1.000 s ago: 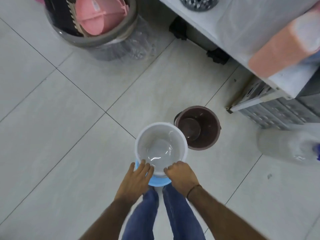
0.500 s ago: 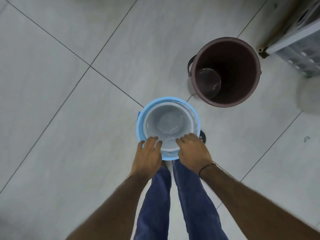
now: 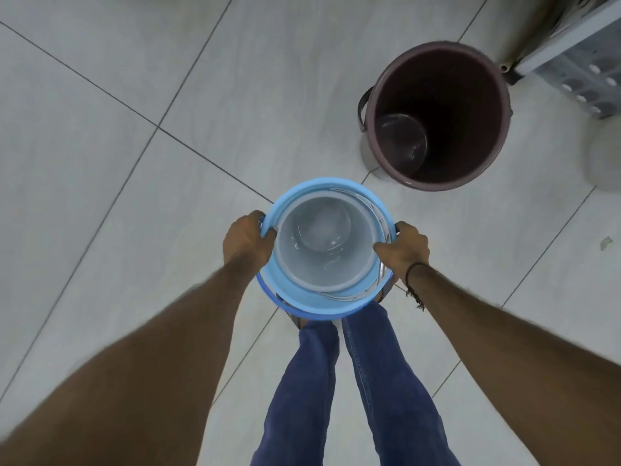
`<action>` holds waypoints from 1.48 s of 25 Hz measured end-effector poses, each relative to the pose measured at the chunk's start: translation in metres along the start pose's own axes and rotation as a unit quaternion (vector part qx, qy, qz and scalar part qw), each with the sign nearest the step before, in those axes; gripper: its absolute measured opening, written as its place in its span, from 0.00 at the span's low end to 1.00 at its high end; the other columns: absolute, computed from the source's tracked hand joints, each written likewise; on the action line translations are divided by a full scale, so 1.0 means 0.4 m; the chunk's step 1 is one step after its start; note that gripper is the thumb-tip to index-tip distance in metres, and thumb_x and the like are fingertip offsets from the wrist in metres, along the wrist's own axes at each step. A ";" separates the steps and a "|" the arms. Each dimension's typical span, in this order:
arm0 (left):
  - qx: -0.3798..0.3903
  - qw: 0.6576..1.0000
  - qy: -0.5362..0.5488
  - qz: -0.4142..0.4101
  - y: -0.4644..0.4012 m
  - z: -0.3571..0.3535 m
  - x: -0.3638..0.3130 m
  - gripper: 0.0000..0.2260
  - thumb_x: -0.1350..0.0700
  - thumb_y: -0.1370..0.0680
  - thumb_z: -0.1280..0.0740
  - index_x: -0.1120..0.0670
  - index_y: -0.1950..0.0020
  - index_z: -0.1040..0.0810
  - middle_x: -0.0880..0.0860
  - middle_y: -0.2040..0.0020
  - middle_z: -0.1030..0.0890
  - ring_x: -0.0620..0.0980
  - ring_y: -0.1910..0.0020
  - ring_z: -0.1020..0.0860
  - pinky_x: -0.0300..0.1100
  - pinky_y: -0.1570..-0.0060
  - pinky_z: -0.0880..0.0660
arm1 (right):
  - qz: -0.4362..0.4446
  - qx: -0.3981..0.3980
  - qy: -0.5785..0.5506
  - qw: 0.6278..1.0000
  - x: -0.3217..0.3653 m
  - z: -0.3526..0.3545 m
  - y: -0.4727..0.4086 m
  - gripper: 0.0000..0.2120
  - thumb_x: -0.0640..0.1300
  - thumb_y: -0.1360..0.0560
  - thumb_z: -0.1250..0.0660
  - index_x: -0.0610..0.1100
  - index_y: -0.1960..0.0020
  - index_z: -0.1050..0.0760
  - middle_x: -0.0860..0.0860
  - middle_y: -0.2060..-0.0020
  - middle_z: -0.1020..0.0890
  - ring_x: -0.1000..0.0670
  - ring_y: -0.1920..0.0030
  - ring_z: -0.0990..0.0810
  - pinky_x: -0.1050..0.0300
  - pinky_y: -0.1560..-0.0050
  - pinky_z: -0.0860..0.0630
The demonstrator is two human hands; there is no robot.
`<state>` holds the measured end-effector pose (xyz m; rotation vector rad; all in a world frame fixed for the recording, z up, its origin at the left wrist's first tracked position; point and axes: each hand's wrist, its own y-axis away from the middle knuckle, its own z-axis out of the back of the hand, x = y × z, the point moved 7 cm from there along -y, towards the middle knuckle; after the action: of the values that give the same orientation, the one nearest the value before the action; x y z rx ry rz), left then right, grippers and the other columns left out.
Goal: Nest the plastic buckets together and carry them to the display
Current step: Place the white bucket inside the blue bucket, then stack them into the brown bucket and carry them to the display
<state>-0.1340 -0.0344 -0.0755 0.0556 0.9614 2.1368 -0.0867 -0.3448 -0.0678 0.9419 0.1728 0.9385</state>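
A white bucket (image 3: 322,260) sits nested inside a light blue bucket (image 3: 302,297), right in front of my legs. My left hand (image 3: 247,238) grips the blue bucket's rim on its left side, thumb over the edge. My right hand (image 3: 405,248) grips the rim on the right side, fingers hooked inside. A dark brown bucket (image 3: 440,112) stands upright on the floor to the upper right, apart from the nested pair, with its handle down on its left.
Grey tiled floor (image 3: 134,163) all around. A grey shelf frame with perforated crates (image 3: 584,72) stands at the top right corner, just beyond the brown bucket. A blurred pale object (image 3: 605,156) lies at the right edge.
The white bucket has sunk down into the blue one. Both hands moved from the near rim out to the left and right sides of the blue bucket. The view moved closer.
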 end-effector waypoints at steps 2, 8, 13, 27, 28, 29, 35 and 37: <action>-0.006 1.000 0.010 0.006 0.083 0.089 -0.033 0.09 0.51 0.24 0.34 0.51 0.46 0.22 0.52 0.58 0.20 0.55 0.61 0.23 0.44 0.62 0.30 | 0.011 -0.012 -0.011 1.000 0.034 0.076 0.082 0.10 0.42 0.33 0.30 0.41 0.53 0.25 0.45 0.59 0.20 0.42 0.62 0.23 0.56 0.62 0.27; -0.029 0.997 0.072 -0.023 0.358 0.471 -0.289 0.08 0.50 0.27 0.32 0.49 0.50 0.19 0.51 0.65 0.19 0.54 0.65 0.21 0.41 0.66 0.28 | 0.031 -0.065 -0.039 0.997 0.197 0.483 0.371 0.13 0.45 0.33 0.31 0.43 0.49 0.22 0.44 0.56 0.18 0.41 0.56 0.21 0.53 0.55 0.24; -0.006 0.992 0.095 -0.081 0.396 0.605 -0.569 0.06 0.49 0.28 0.32 0.50 0.57 0.18 0.49 0.71 0.23 0.54 0.67 0.22 0.40 0.68 0.28 | 0.077 -0.137 -0.045 0.987 0.283 0.796 0.408 0.09 0.44 0.32 0.32 0.42 0.53 0.21 0.43 0.61 0.17 0.41 0.61 0.21 0.54 0.59 0.25; 0.024 0.998 0.048 0.028 -0.160 0.102 -0.816 0.27 0.49 0.25 0.30 0.53 0.28 0.33 0.59 0.44 0.20 0.61 0.48 0.19 0.48 0.53 0.22 | 0.006 -0.097 -0.046 0.994 0.150 0.711 -0.368 0.05 0.42 0.31 0.35 0.44 0.58 0.22 0.44 0.62 0.18 0.41 0.63 0.22 0.56 0.62 0.27; 0.026 0.997 0.052 0.050 -0.191 0.061 -0.803 0.28 0.49 0.25 0.29 0.55 0.29 0.34 0.60 0.43 0.21 0.63 0.47 0.20 0.49 0.52 0.22 | -0.003 -0.095 -0.043 0.995 0.138 0.688 -0.414 0.04 0.41 0.31 0.35 0.43 0.59 0.22 0.44 0.62 0.18 0.42 0.64 0.22 0.57 0.62 0.28; 0.034 0.995 0.058 0.077 -0.215 0.021 -0.779 0.29 0.49 0.25 0.29 0.57 0.29 0.35 0.61 0.41 0.22 0.64 0.45 0.21 0.50 0.50 0.22 | -0.015 -0.089 -0.043 0.995 0.126 0.659 -0.450 0.04 0.41 0.31 0.35 0.41 0.59 0.23 0.43 0.61 0.18 0.43 0.64 0.23 0.58 0.63 0.29; 0.123 0.967 0.128 0.181 -0.306 -0.122 -0.676 0.27 0.46 0.26 0.30 0.60 0.34 0.29 0.58 0.40 0.26 0.58 0.49 0.24 0.47 0.49 0.24 | -0.156 -0.055 -0.096 0.982 0.059 0.537 -0.557 0.17 0.42 0.30 0.31 0.37 0.43 0.25 0.41 0.46 0.20 0.40 0.50 0.21 0.54 0.52 0.24; 0.141 0.951 0.186 0.201 -0.304 -0.104 -0.666 0.24 0.51 0.27 0.27 0.59 0.36 0.29 0.57 0.44 0.24 0.56 0.51 0.24 0.46 0.53 0.25 | -0.161 -0.041 -0.090 0.982 0.071 0.531 -0.539 0.18 0.41 0.30 0.31 0.39 0.41 0.26 0.41 0.46 0.20 0.42 0.54 0.22 0.55 0.52 0.24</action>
<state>0.1154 -0.1884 -0.1160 -0.0134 1.5877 2.4101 0.1698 -0.5059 -0.0941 0.8858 0.1263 0.5546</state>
